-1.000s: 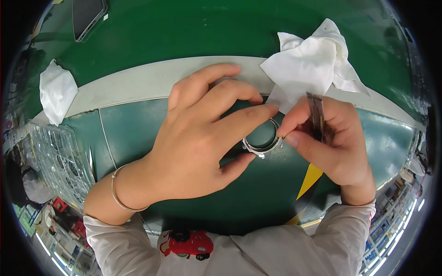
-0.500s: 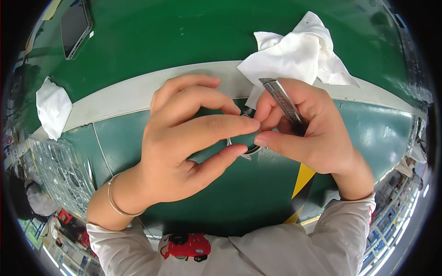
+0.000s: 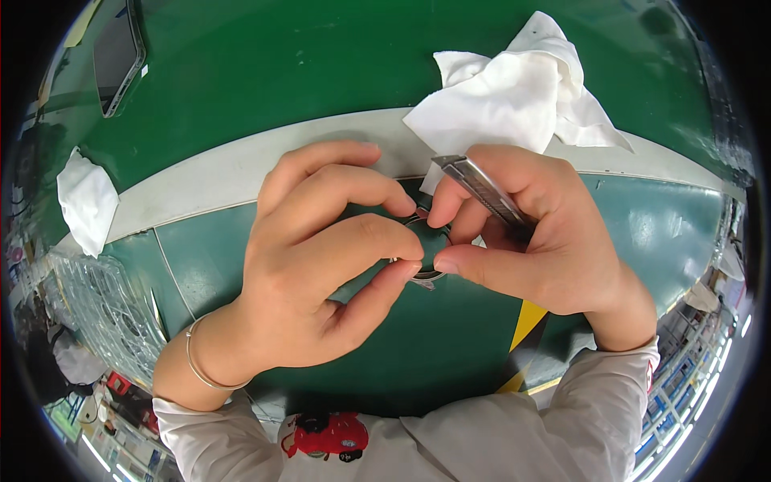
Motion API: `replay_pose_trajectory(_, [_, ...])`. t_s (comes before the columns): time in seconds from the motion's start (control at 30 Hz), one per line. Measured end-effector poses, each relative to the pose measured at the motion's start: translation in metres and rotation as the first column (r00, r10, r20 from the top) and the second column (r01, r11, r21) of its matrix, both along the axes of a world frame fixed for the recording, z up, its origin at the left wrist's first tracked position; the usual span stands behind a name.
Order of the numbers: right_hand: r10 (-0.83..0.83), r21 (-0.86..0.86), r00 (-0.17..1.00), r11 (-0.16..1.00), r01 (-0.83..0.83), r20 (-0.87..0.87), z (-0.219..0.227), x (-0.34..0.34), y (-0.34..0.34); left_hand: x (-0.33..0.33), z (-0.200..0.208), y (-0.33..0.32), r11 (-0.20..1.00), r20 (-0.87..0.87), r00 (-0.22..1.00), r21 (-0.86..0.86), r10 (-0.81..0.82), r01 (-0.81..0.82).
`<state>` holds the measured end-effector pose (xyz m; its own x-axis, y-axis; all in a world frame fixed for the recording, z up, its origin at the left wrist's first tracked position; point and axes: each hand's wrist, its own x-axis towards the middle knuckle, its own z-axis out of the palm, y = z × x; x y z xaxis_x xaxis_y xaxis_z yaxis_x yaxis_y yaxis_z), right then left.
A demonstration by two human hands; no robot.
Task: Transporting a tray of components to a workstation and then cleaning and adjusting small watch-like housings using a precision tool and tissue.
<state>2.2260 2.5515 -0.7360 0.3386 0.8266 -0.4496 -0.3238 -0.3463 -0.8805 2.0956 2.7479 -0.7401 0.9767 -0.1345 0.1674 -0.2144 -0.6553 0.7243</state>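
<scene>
Between my hands is a thin round ring [image 3: 426, 277], dark with a shiny metal edge, partly hidden by fingers. My left hand [image 3: 321, 249] pinches its left side with thumb and index finger; the other fingers arch above. A snap-off utility knife [image 3: 487, 189] lies across the palm side of my right hand [image 3: 546, 233], its metal end pointing up and left. The fingers of that hand curl round the knife, while the thumb and index fingertips are at the ring's right side, apart from each other. Whether they touch the ring is hard to see.
A crumpled white cloth [image 3: 514, 92] lies beyond my right hand, and a smaller white cloth [image 3: 87, 201] at the left. Clear plastic trays [image 3: 112, 309] stand near the left edge. A phone [image 3: 119, 60] rests at the far left on the green table [image 3: 305, 56].
My left thumb and index finger have closed together on the ring's left side. My right index fingertip has moved away from the thumb and left index finger. The ring sits slightly lower and left.
</scene>
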Motion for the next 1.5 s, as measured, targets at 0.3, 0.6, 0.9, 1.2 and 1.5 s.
replay_pose_trajectory(0.3, [0.031,0.005,0.999,1.000,-0.031,-0.017,0.003,-0.003,0.007,-0.006,-0.004,-0.001,0.998,0.053,0.997,-0.010,0.059,-0.058])
replay_pose_trajectory(0.6, [0.005,0.051,1.000,0.999,-0.004,-0.019,-0.001,-0.014,0.008,-0.012,0.003,0.004,0.996,-0.019,0.997,-0.036,0.080,-0.081])
replay_pose_trajectory(0.9, [-0.053,0.159,0.998,0.986,0.049,0.021,-0.006,-0.019,0.009,-0.016,-0.005,0.006,0.997,0.040,0.997,-0.020,0.071,-0.070])
replay_pose_trajectory(1.2, [0.003,0.076,0.997,0.997,-0.009,0.082,-0.004,-0.014,0.006,-0.015,0.004,0.010,0.994,-0.015,0.996,-0.054,0.093,-0.094])
replay_pose_trajectory(1.5, [-0.064,0.128,0.998,0.990,0.062,0.011,-0.005,-0.004,-0.001,-0.010,0.014,0.015,0.926,-0.046,0.969,0.309,0.241,-0.216])
